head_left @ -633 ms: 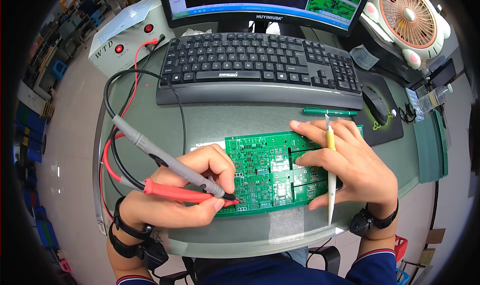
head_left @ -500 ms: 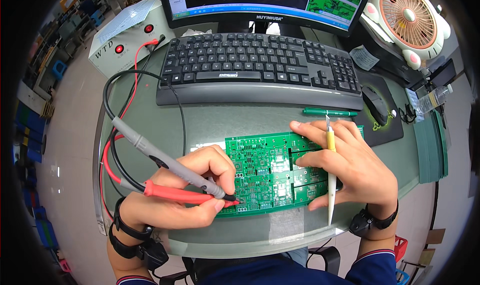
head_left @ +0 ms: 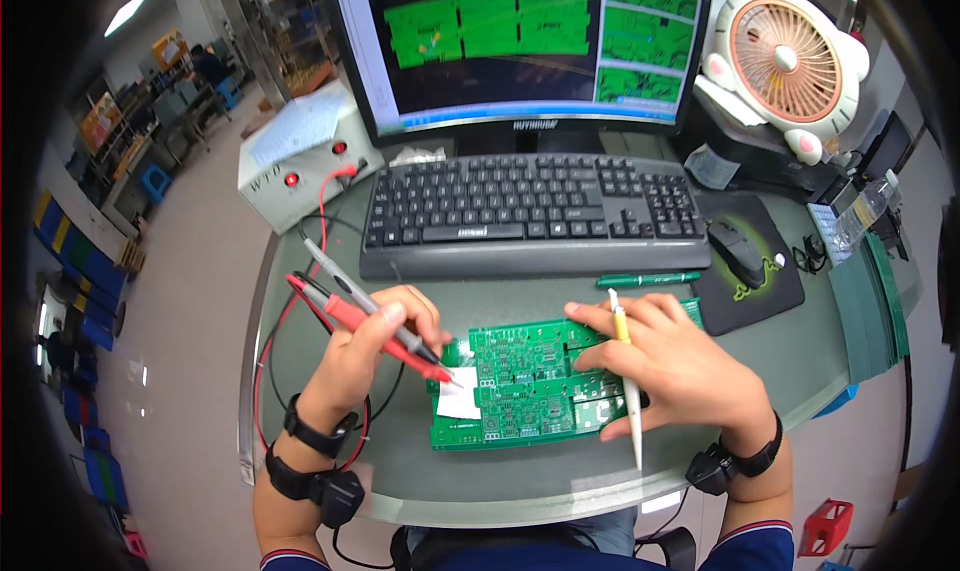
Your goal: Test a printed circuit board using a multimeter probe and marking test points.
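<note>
My left hand [head_left: 365, 356] is closed around two test probes, a grey one [head_left: 352, 289] and a red one [head_left: 372, 329]. Their tips point at a white paper piece [head_left: 459, 403] on the left part of a green circuit board [head_left: 530, 371]; whether they touch it I cannot tell. My right hand [head_left: 690, 376] lies over the board's right part, fingers spread along its edges. A slim craft knife [head_left: 632, 401], white with a yellow collar, is tucked between its fingers, blade end up. That hand hides part of the board.
Beyond the board are a black keyboard [head_left: 530, 211], a green pen [head_left: 648, 280], a mouse [head_left: 737, 253] and a monitor [head_left: 525, 81] showing board pictures. A white box [head_left: 308, 161] with red lights feeds the probe leads. Boards stand stacked [head_left: 868, 311] at right, near a fan [head_left: 787, 59].
My left hand has drawn back left with the probes, uncovering the white paper piece. My view has tilted up, and the monitor shows a whole-board picture. My right hand still rests on the board.
</note>
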Available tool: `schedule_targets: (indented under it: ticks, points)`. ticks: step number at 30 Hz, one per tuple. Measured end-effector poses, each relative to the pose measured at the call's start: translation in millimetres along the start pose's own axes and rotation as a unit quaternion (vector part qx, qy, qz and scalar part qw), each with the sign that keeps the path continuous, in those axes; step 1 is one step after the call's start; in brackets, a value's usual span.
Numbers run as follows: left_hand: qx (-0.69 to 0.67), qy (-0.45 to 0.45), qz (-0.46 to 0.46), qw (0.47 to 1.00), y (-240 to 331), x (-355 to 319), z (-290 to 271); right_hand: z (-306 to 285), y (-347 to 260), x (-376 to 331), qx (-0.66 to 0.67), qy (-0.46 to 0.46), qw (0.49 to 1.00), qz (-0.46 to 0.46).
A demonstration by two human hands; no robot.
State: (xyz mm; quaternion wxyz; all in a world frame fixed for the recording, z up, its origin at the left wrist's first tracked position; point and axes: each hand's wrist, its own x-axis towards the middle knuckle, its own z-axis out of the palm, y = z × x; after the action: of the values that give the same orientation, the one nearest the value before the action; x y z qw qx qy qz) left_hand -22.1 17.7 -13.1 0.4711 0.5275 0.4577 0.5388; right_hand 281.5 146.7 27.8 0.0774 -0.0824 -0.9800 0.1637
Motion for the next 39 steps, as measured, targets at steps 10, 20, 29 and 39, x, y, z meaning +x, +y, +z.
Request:
schedule_targets:
  ticks: [10,20,29,39]
  points:
    - [0.180,0.072,0.021,0.981,-15,59,-2,1,-1,-9,-0.036,0.045,0.998,-0.025]
    - [-0.166,0.103,0.037,0.980,38,37,36,-44,8,-20,0.299,0.186,0.935,-0.046]
    - [-0.173,-0.141,-0.083,0.971,48,18,110,-8,-38,20,0.699,0.266,0.656,-0.105]
    - [0.195,-0.018,-0.110,0.975,62,3,27,-5,45,-25,0.658,0.308,0.687,-0.017]
